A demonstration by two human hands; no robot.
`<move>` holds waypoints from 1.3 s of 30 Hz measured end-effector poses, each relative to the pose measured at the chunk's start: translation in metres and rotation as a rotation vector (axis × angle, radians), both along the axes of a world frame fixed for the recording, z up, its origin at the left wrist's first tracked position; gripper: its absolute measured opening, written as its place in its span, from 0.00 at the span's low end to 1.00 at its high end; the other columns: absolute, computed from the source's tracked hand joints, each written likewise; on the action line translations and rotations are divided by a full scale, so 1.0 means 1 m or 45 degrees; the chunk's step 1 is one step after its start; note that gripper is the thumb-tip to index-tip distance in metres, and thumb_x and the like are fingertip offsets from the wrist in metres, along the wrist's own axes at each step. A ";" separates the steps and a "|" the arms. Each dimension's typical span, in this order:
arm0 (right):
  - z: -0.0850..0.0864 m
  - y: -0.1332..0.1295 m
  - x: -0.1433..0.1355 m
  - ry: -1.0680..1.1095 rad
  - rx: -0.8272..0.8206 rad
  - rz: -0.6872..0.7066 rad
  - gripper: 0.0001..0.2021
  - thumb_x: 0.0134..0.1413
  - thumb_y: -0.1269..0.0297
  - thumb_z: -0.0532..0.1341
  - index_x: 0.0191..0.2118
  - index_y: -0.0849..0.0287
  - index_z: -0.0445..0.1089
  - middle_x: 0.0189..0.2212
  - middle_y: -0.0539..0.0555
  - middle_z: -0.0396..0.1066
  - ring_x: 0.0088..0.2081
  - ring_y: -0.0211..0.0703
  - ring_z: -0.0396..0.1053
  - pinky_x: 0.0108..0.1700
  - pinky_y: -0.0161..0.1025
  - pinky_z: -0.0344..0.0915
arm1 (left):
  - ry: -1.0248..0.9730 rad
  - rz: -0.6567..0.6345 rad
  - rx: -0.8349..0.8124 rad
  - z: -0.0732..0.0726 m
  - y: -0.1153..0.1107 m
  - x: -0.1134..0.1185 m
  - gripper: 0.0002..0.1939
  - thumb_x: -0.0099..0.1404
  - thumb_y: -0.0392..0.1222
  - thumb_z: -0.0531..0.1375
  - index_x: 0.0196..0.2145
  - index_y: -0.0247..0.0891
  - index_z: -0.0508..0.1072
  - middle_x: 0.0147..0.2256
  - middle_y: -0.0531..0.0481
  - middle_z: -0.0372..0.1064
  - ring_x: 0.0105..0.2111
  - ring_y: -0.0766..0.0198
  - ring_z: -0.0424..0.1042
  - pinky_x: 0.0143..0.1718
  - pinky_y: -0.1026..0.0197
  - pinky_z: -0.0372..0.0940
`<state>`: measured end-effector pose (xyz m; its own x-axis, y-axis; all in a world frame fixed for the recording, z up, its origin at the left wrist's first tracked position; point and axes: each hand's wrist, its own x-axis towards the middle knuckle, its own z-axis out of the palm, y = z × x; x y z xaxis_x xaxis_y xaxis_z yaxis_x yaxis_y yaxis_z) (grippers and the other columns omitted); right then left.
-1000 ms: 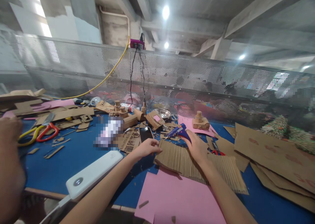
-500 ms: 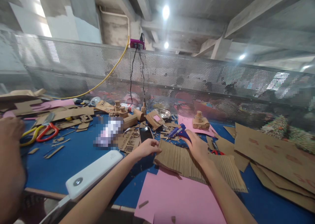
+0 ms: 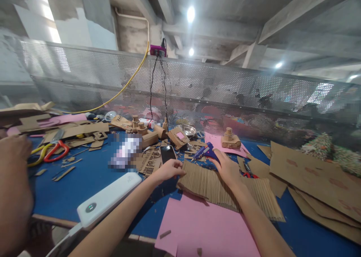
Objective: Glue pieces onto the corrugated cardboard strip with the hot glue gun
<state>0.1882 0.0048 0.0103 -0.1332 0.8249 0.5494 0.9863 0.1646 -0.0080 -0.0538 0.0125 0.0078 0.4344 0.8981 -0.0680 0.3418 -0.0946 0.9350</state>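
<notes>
My right hand is wrapped round the handle of a blue hot glue gun, its nozzle pointing left above scattered cardboard scraps. My left hand pinches the left end of a sheet of corrugated cardboard with its ridges exposed. That sheet stretches rightward beneath my right forearm, which hides part of it. Under its lower edge lies pink paper. Just beyond my left hand a black phone lies on the blue table.
A white power bank with a cable lies at left. Scissors sit near another person's arm. Cardboard models stand at the back, before a perforated metal screen. Flat cardboard is stacked at right.
Both hands keep practically the same place and grip, and the glue gun stays put. The whole view has shifted very slightly.
</notes>
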 end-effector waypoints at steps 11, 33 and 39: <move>-0.008 0.006 0.005 0.142 0.247 0.041 0.25 0.49 0.46 0.51 0.48 0.58 0.60 0.43 0.56 0.67 0.40 0.46 0.66 0.33 0.37 0.58 | 0.086 0.018 0.034 -0.005 0.005 -0.001 0.12 0.45 0.46 0.59 0.21 0.35 0.63 0.16 0.58 0.56 0.15 0.73 0.54 0.18 0.67 0.49; -0.003 0.000 0.002 0.214 0.252 0.127 0.17 0.47 0.60 0.54 0.45 0.56 0.60 0.40 0.51 0.69 0.35 0.42 0.67 0.32 0.35 0.58 | 0.076 -0.001 0.039 -0.006 0.005 -0.001 0.11 0.46 0.45 0.58 0.21 0.35 0.62 0.17 0.57 0.59 0.16 0.72 0.56 0.18 0.67 0.51; -0.003 -0.001 0.002 0.225 0.253 0.126 0.14 0.49 0.60 0.53 0.43 0.55 0.62 0.36 0.50 0.70 0.33 0.40 0.68 0.29 0.33 0.56 | 0.084 0.007 0.037 -0.003 0.004 -0.001 0.11 0.45 0.45 0.59 0.21 0.35 0.63 0.17 0.57 0.59 0.15 0.72 0.56 0.18 0.67 0.51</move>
